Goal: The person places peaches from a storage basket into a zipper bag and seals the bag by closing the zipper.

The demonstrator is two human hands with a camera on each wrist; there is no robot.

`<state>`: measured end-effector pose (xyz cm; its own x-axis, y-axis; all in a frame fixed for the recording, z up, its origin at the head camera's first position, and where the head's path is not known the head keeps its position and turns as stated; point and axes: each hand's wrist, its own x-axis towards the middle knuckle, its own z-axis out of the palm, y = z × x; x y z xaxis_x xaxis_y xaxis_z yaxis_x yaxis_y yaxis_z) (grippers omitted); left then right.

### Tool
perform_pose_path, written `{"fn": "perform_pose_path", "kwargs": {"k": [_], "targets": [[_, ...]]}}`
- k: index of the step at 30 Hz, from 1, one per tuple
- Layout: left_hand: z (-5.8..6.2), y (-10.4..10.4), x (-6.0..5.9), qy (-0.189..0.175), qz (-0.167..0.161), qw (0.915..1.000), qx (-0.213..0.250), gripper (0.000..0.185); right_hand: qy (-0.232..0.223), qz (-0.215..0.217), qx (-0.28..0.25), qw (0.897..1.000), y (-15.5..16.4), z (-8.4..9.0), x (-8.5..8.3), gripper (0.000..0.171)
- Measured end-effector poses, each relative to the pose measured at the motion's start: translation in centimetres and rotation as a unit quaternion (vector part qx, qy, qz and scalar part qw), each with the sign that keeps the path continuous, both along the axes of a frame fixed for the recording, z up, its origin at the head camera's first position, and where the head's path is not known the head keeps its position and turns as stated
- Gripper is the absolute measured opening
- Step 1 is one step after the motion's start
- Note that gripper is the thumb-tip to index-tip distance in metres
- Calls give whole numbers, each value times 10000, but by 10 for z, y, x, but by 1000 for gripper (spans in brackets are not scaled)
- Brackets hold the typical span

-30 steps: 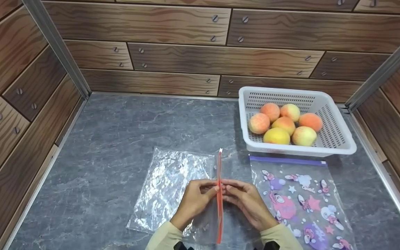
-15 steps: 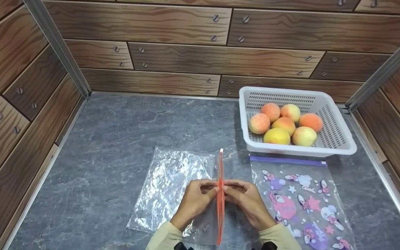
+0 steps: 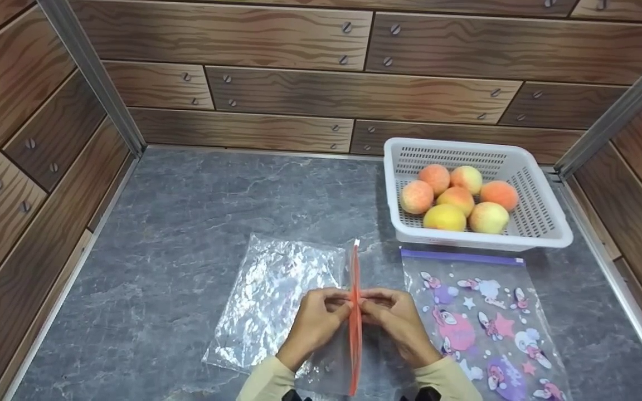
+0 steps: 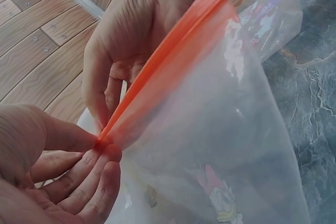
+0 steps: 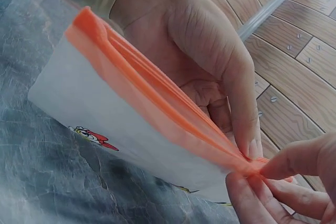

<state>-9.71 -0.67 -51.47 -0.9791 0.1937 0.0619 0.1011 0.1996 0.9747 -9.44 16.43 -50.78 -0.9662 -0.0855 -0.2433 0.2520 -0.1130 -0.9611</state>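
Note:
A clear zip bag with an orange zip edge [image 3: 355, 345] stands on edge between my hands, its mouth pointing up. My left hand [image 3: 319, 323] pinches the edge from the left, thumb on top. From the right, my right hand [image 3: 398, 326] pinches the same spot. In the left wrist view the bag [image 4: 220, 129] hangs below the zip edge, with a cartoon figure printed on it. The right wrist view shows two orange lips [image 5: 152, 93] slightly parted near the far end and pressed together at my fingertips. A white slider [image 3: 356, 243] sits at the zip's far end.
Crinkled clear plastic [image 3: 282, 289] lies flat at left; whether it joins the held bag I cannot tell. A printed zip bag with a purple edge [image 3: 482, 323] lies flat at right. Behind it stands a white basket [image 3: 544, 223] holding several peaches [image 3: 489, 218]. Wood-patterned walls surround the table.
My right fingers have closed in against the orange edge, where they were slightly off it a second ago. The zip edge has shifted slightly to the right. The basket and purple-edged bag stay put.

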Motion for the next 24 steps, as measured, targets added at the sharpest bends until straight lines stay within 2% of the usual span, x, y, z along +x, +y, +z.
{"fn": "perform_pose_path", "kwargs": {"k": [7,14,21,24], "targets": [[1,-1,-2,-54,49,9998,-194,14,12,-141,239,9996,-2,-2,-1,22],[2,1,-4,-218,171,9992,-279,10,115,-35,282,9995,-3,-1,-1,17],[3,-2,-4,26,143,9990,-422,16,159,91,325,9993,-3,1,0,15],[5,-4,-5,-31,101,9989,-447,17,195,79,257,9994,-2,1,0,14]]}}
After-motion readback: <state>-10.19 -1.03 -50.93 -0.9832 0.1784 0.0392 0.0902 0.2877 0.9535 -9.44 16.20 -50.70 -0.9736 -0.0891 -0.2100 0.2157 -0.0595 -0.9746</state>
